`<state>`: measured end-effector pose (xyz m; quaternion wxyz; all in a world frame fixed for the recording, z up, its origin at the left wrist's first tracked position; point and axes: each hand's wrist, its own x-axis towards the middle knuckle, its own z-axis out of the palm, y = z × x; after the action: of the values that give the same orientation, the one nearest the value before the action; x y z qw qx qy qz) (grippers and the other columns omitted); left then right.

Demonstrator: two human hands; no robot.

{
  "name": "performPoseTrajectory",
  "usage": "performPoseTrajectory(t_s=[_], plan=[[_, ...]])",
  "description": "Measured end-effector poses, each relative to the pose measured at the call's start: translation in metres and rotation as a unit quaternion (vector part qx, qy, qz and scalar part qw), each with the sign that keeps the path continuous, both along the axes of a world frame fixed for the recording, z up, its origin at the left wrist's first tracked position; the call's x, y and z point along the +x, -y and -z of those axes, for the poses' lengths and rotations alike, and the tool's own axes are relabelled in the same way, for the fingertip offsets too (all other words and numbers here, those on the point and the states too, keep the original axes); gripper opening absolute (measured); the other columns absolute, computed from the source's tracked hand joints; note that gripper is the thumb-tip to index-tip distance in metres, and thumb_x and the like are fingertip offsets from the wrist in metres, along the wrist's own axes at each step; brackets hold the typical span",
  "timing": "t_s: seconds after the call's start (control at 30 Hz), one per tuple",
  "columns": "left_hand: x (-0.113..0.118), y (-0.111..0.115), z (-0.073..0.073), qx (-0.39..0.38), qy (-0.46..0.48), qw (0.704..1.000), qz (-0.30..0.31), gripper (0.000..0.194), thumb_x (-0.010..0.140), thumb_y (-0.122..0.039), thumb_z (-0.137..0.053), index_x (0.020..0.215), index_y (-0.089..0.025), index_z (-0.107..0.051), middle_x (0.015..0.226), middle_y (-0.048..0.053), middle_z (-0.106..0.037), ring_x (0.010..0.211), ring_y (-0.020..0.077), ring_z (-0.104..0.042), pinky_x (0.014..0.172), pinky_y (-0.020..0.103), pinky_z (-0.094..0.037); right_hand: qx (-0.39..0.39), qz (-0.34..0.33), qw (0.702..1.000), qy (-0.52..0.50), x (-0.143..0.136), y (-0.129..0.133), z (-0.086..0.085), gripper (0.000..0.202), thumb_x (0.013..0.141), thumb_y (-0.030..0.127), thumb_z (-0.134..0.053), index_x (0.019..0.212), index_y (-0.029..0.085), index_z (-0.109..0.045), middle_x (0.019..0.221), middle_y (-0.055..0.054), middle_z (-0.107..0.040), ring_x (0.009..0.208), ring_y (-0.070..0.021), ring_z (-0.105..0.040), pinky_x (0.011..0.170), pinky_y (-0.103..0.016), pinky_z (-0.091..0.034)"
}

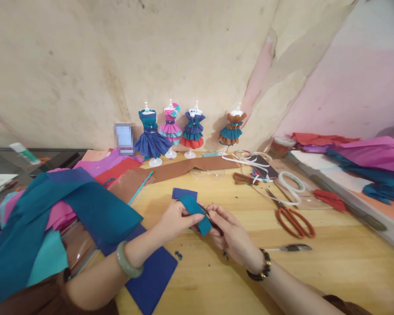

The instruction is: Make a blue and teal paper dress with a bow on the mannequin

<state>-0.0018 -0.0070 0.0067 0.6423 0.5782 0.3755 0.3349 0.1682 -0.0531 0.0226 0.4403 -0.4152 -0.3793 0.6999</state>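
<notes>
My left hand (177, 220) pinches a folded teal strip of crepe paper (191, 205) over the middle of the table. Closed round small dark scissors (204, 210), my right hand (231, 236) is close beside it. The thin blades lie against the strip's right edge; the handles are mostly hidden in my fingers. Just behind my left hand is a small blue paper piece (185, 193). Teal scraps (178, 254) lie on the wood below my hands. A larger blue sheet (154, 275) lies partly under my left forearm.
Several mini dress forms in paper dresses stand by the wall, one with a blue skirt (153, 142). Orange-handled scissors (294, 222), a craft knife (295, 247) and a white tape roll (291, 182) lie right. Teal crepe paper (101, 212) covers the left side.
</notes>
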Motion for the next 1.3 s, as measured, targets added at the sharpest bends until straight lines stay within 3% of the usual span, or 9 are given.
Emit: performPoseTrajectory(t_s=[0.37, 1.03, 1.17, 1.3], plan=[[0.004, 0.005, -0.013, -0.018, -0.005, 1.000, -0.011, 0.044, 0.060, -0.051, -0.082, 0.078, -0.013, -0.072, 0.071, 0.005, -0.074, 0.060, 0.0152, -0.066, 0.059, 0.025, -0.054, -0.017, 0.008, 1.000, -0.015, 0.000, 0.001, 0.000, 0.057, 0.066, 0.063, -0.074, 0.094, 0.023, -0.043, 0.046, 0.014, -0.040, 0.035, -0.0020, -0.020, 0.034, -0.014, -0.015], [0.003, 0.004, -0.005, -0.012, 0.000, 1.000, 0.007, 0.045, 0.063, -0.050, -0.080, 0.086, -0.011, -0.072, 0.078, 0.006, -0.073, 0.065, 0.0151, -0.066, 0.060, 0.024, -0.053, -0.010, 0.006, 1.000, -0.006, 0.000, 0.001, 0.003, 0.054, 0.068, 0.063, -0.073, 0.093, 0.023, -0.046, 0.045, 0.015, -0.035, 0.035, -0.0018, -0.016, 0.034, -0.014, -0.014], [0.004, 0.006, -0.008, -0.032, 0.006, 0.999, -0.008, 0.062, 0.060, -0.048, -0.083, 0.108, -0.012, -0.067, 0.081, 0.006, -0.073, 0.066, 0.0154, -0.066, 0.059, 0.024, -0.053, -0.014, 0.012, 1.000, -0.018, -0.001, 0.001, 0.000, 0.051, 0.068, 0.061, -0.073, 0.089, 0.021, -0.050, 0.046, 0.013, -0.039, 0.035, -0.0015, -0.018, 0.034, -0.015, -0.014], [0.003, 0.005, -0.008, -0.029, 0.027, 0.999, -0.022, 0.090, 0.060, -0.041, -0.085, 0.138, -0.015, -0.046, 0.080, 0.003, -0.070, 0.061, 0.0139, -0.064, 0.056, 0.024, -0.051, 0.004, -0.008, 1.000, -0.005, -0.001, 0.002, 0.000, 0.049, 0.071, 0.062, -0.071, 0.071, 0.020, -0.046, 0.047, 0.011, -0.038, 0.035, -0.0010, -0.020, 0.034, -0.016, -0.014]])
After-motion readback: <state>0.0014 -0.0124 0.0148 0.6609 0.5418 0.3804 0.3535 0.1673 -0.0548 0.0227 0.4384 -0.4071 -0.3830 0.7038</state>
